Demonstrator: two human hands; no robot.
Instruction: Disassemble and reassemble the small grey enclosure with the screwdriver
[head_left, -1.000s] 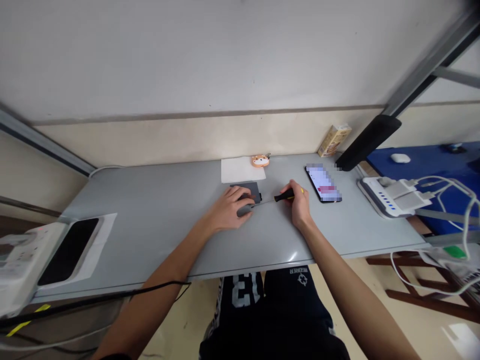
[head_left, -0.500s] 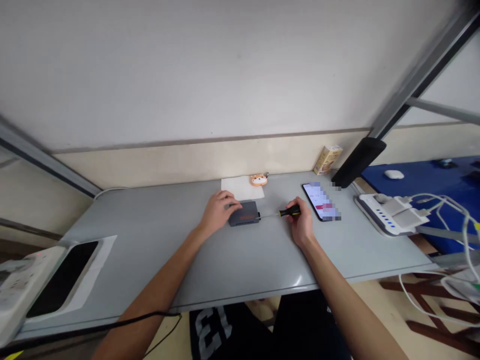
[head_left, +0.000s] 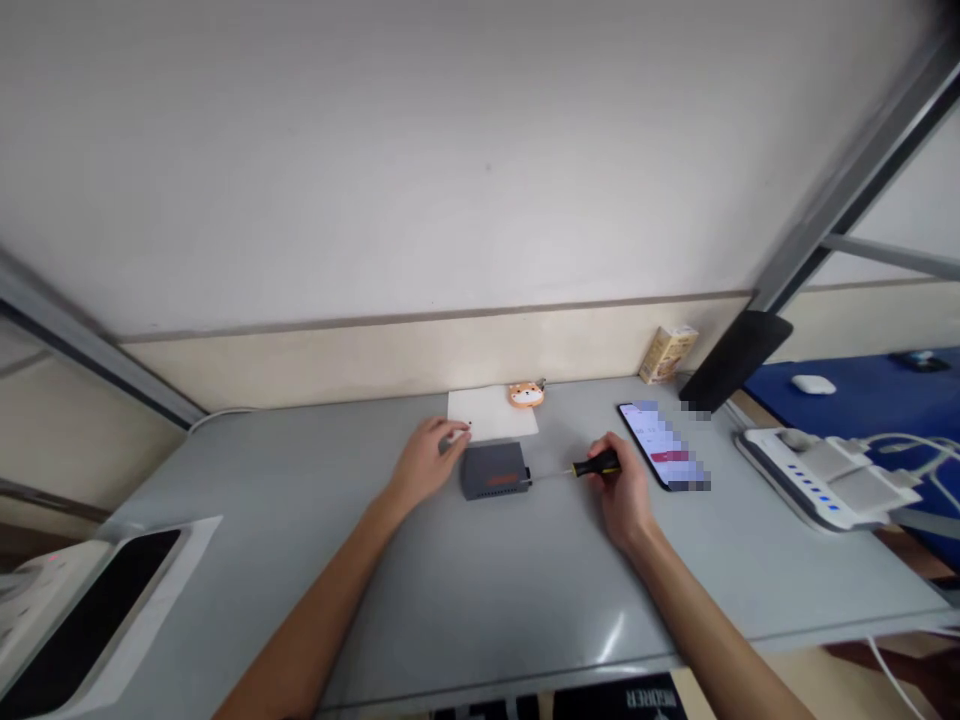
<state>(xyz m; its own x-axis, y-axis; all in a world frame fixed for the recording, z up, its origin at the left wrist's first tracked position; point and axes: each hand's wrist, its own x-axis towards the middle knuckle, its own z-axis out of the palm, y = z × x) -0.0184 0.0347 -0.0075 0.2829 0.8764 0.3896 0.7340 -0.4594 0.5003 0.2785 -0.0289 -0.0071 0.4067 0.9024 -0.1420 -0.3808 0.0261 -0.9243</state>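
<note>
A dark grey, flat rectangular box (head_left: 491,465) is lying on the smooth, faintly glossy grey worktop (head_left: 427,610), between the two hands. Its matte top is carrying orange-red lettering, a row of small vents is running along the near side, and a little black piece is jutting from the right side.

The right hand (head_left: 626,495) is gripping a screwdriver (head_left: 598,463), its fingers curling around the ribbed-looking black and yellow handle. The thin metal shaft is pointing left, almost level, its tip reaching the box's right edge; whether it is touching is unclear. The right forearm is slanting in from the lower right.

The left hand (head_left: 429,458) is hovering just beyond the box's left end, its wrist in line with the forearm. Thumb and forefinger are drawing close together, a tiny dark speck (head_left: 470,423) showing at their tips; I cannot tell whether they are pinching it. Behind them, a flat white paper sheet (head_left: 491,412) is supporting a rounded orange and white animal-faced case (head_left: 526,396).
</note>
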